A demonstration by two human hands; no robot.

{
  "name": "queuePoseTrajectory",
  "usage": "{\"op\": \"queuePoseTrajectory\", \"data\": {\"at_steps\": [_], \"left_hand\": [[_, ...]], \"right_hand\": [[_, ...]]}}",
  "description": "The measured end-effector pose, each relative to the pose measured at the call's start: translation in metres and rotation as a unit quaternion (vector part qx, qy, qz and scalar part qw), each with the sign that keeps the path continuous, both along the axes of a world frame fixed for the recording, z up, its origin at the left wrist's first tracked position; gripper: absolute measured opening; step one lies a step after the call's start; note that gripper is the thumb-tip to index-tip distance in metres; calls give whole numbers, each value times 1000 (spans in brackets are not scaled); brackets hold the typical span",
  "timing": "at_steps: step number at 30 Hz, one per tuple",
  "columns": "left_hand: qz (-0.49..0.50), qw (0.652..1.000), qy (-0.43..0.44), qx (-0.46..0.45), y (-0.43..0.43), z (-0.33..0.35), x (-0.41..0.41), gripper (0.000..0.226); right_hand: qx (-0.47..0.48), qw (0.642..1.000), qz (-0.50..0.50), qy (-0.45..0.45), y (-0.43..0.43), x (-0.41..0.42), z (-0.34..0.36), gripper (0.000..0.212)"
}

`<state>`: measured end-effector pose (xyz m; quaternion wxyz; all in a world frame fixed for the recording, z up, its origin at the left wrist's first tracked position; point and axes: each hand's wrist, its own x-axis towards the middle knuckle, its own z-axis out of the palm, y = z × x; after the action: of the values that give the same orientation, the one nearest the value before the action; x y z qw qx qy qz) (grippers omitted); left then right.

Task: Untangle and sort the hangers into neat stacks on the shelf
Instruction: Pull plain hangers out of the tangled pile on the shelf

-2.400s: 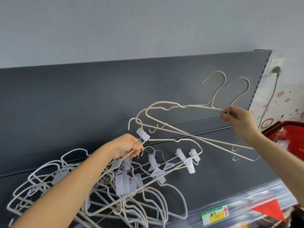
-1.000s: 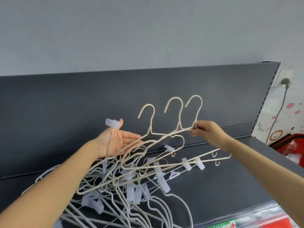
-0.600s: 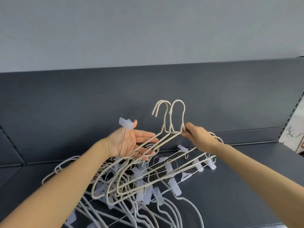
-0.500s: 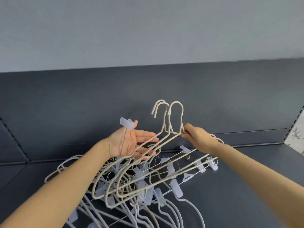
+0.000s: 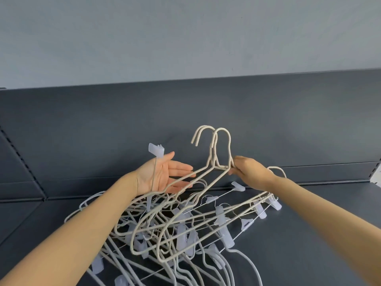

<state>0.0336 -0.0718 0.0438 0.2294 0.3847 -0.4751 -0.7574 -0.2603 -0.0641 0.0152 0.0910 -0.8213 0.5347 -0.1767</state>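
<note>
Three beige wire hangers [image 5: 218, 166] are bunched with their hooks upright and nearly aligned. My right hand [image 5: 251, 172] pinches them at the necks. Their left shoulders lean on the fingers of my left hand [image 5: 158, 176], which is open with the palm facing right. A thin wire of a clip hanger runs up across that palm, its translucent clip [image 5: 156, 150] sticking out above the thumb. Below both hands lies a tangled pile of white hangers and clip hangers [image 5: 181, 240] on the dark shelf [image 5: 309, 234].
The shelf's dark grey back panel [image 5: 103, 131] rises behind the pile, with a pale wall [image 5: 185, 38] above it. Bare shelf surface extends to the right of the pile. A slotted upright [image 5: 18, 153] runs down the panel at the left.
My right hand brought its beige hangers from the far right to the centre and lined up the hooks. My left hand opened flat against them. Almost nothing moved in the last half second.
</note>
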Motion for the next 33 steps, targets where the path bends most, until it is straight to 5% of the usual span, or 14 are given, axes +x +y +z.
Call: {"op": "queuePoseTrajectory", "data": {"at_steps": [7,21,26,29,33], "left_hand": [[52,977,-167,-121,2,3,15,52],[9,970,-175,-167,3,-5,-23,15],[27,939,-197,-280,6,-15,-31,22],[74,849,-318,-415,6,-20,-36,27],[125,655,-495,-557,15,-23,-52,23]], "right_hand": [[-31,992,-90,-84,19,-12,20,16],[-121,961,-220,-116,90,-48,52,25],[-124,947,-277,-107,127,-65,56,24],[-126,936,-319,-74,151,-80,56,32],[-122,921,-366,-49,176,-104,47,33]]}}
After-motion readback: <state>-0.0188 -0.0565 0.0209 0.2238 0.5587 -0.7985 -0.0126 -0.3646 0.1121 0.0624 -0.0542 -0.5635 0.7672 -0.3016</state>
